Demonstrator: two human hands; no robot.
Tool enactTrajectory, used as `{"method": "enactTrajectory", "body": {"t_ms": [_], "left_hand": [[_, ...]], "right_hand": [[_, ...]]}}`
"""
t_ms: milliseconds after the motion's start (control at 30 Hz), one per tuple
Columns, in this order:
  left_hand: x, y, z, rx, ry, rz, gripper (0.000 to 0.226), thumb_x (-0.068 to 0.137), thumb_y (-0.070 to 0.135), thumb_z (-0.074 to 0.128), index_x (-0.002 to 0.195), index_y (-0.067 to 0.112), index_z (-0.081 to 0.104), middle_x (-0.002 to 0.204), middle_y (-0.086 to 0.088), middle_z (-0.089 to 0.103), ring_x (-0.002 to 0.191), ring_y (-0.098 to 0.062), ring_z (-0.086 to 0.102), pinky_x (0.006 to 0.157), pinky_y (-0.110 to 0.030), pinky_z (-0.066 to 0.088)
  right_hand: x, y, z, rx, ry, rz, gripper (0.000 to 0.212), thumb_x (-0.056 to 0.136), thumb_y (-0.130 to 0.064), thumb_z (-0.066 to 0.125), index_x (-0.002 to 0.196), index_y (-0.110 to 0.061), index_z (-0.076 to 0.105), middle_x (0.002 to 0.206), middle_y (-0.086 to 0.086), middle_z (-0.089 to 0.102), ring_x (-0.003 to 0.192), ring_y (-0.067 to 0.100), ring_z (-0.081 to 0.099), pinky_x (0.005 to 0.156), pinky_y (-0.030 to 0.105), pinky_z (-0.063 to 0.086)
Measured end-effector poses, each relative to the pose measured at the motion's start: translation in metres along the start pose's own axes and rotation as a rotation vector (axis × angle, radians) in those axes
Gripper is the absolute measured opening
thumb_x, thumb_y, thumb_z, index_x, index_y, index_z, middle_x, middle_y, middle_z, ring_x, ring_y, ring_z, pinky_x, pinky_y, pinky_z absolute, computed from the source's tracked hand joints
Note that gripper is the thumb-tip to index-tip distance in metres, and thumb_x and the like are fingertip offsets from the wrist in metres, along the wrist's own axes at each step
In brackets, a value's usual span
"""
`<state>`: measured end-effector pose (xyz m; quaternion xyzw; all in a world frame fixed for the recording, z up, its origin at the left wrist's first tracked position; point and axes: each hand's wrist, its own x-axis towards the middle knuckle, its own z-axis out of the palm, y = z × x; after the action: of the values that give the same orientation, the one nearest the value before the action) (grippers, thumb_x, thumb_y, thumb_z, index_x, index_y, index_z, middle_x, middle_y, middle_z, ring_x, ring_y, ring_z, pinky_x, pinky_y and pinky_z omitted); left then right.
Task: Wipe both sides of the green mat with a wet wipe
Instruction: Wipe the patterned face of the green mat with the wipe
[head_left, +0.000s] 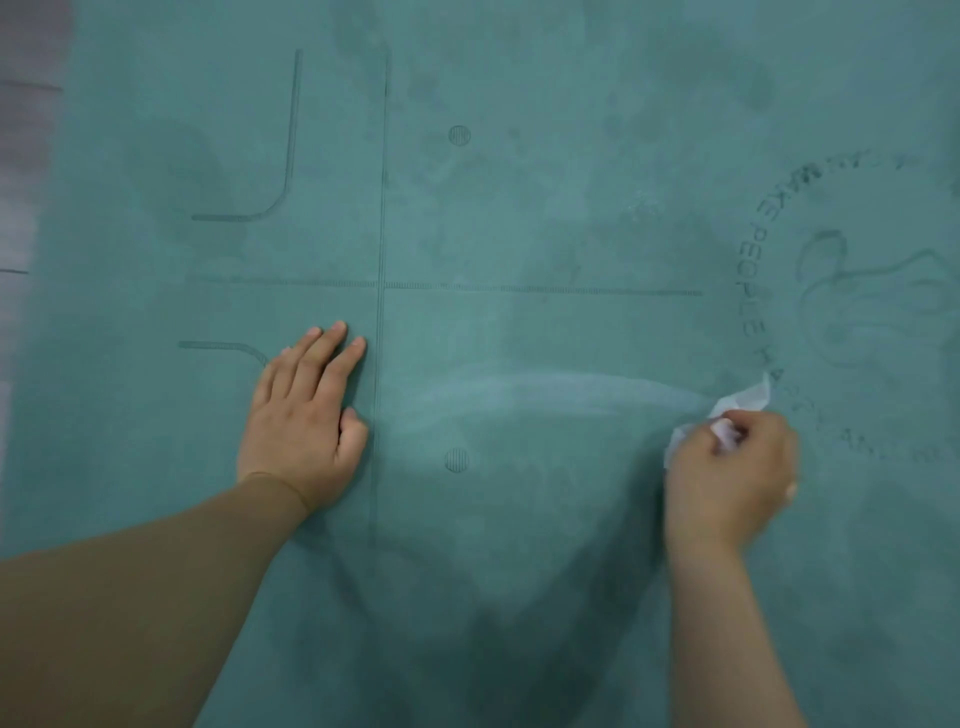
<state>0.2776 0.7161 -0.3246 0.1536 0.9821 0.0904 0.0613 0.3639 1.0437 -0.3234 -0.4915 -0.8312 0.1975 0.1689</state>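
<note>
The green mat (519, 182) fills almost the whole view, lying flat with its printed guide lines, two dots and a round lettered logo at the right. My left hand (304, 415) lies flat on the mat left of the long centre line, fingers straight and pressing down. My right hand (727, 483) grips a crumpled white wet wipe (745, 400) against the mat beside the logo. A pale, damp curved streak runs across the mat from the wipe toward the left.
A strip of grey floor (21, 182) shows beyond the mat's left edge. A dark shadow falls on the mat between my arms near the bottom.
</note>
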Motion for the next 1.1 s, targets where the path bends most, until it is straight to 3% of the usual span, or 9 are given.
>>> {"method": "enactTrajectory", "body": {"t_ms": [67,200,267,333,433,500,700,900,1100], "left_hand": [[-0.001,0.000,0.000,0.004,-0.001,0.000,0.068,0.081,0.029,0.035,0.146,0.009,0.044,0.154,-0.011,0.039,0.143,-0.027,0.027,0.120,-0.035,0.008],[0.001,-0.002,0.002,-0.008,0.007,0.013,0.067,0.082,0.030,0.037,0.145,0.010,0.044,0.154,-0.012,0.039,0.143,-0.028,0.028,0.120,-0.036,0.010],[0.000,-0.003,0.002,-0.023,0.006,0.010,0.067,0.082,0.030,0.037,0.146,0.010,0.044,0.155,-0.011,0.038,0.144,-0.028,0.028,0.120,-0.037,0.011],[-0.001,-0.003,0.002,-0.019,0.002,0.016,0.068,0.081,0.028,0.037,0.146,0.010,0.044,0.155,-0.010,0.038,0.144,-0.027,0.028,0.121,-0.039,0.014],[0.001,-0.002,0.001,-0.022,0.003,0.019,0.067,0.081,0.029,0.037,0.146,0.012,0.044,0.155,-0.008,0.038,0.145,-0.026,0.028,0.120,-0.042,0.017],[0.000,-0.002,0.001,-0.027,0.001,0.019,0.067,0.081,0.029,0.036,0.146,0.013,0.043,0.155,-0.007,0.038,0.145,-0.025,0.028,0.120,-0.041,0.016],[0.000,-0.008,0.004,-0.007,0.008,0.038,0.066,0.082,0.029,0.036,0.147,0.015,0.043,0.155,-0.006,0.039,0.144,-0.023,0.029,0.121,-0.035,0.010],[-0.038,-0.002,0.004,-0.077,-0.004,-0.045,0.064,0.086,0.027,0.036,0.148,0.012,0.044,0.155,-0.005,0.039,0.144,-0.026,0.034,0.120,-0.040,0.018],[-0.122,-0.026,0.000,-0.024,-0.113,0.057,0.070,0.083,0.032,0.044,0.152,0.019,0.038,0.160,0.001,0.030,0.147,-0.022,0.028,0.120,-0.042,0.017]], "right_hand": [[-0.037,-0.031,0.020,0.091,-0.042,-0.148,0.014,0.074,-0.012,0.047,0.081,-0.008,0.058,0.080,0.015,0.058,0.077,0.035,0.053,0.070,0.043,0.039],[-0.140,-0.096,0.041,0.152,-0.523,-0.968,0.003,0.079,-0.020,0.058,0.081,-0.018,0.059,0.082,0.002,0.057,0.077,0.026,0.051,0.069,0.038,0.032],[-0.141,-0.093,0.038,0.120,-0.620,-1.173,0.009,0.081,-0.023,0.054,0.085,-0.019,0.062,0.085,0.000,0.060,0.078,0.026,0.053,0.069,0.037,0.033],[-0.106,-0.067,0.031,0.075,-0.515,-1.010,0.016,0.078,-0.027,0.049,0.082,-0.019,0.062,0.083,0.003,0.060,0.077,0.029,0.056,0.067,0.038,0.035],[-0.043,-0.013,0.015,0.030,-0.202,-0.424,0.015,0.076,-0.021,0.051,0.084,-0.012,0.060,0.085,0.013,0.058,0.081,0.037,0.055,0.069,0.042,0.037],[-0.044,-0.006,0.008,0.023,-0.090,-0.193,0.015,0.075,-0.015,0.052,0.088,-0.009,0.058,0.089,0.016,0.057,0.085,0.039,0.053,0.070,0.042,0.035],[-0.129,-0.055,0.034,0.102,-0.417,-0.895,0.015,0.078,-0.023,0.048,0.085,-0.018,0.060,0.091,0.001,0.058,0.076,0.026,0.048,0.065,0.037,0.030],[-0.124,-0.057,0.034,0.080,-0.466,-0.901,0.015,0.076,-0.022,0.045,0.083,-0.018,0.058,0.087,-0.001,0.056,0.074,0.026,0.050,0.064,0.036,0.034],[-0.120,-0.062,0.039,0.104,-0.431,-0.884,0.010,0.076,-0.020,0.045,0.081,-0.017,0.053,0.081,-0.001,0.053,0.069,0.026,0.047,0.062,0.036,0.033]]}}
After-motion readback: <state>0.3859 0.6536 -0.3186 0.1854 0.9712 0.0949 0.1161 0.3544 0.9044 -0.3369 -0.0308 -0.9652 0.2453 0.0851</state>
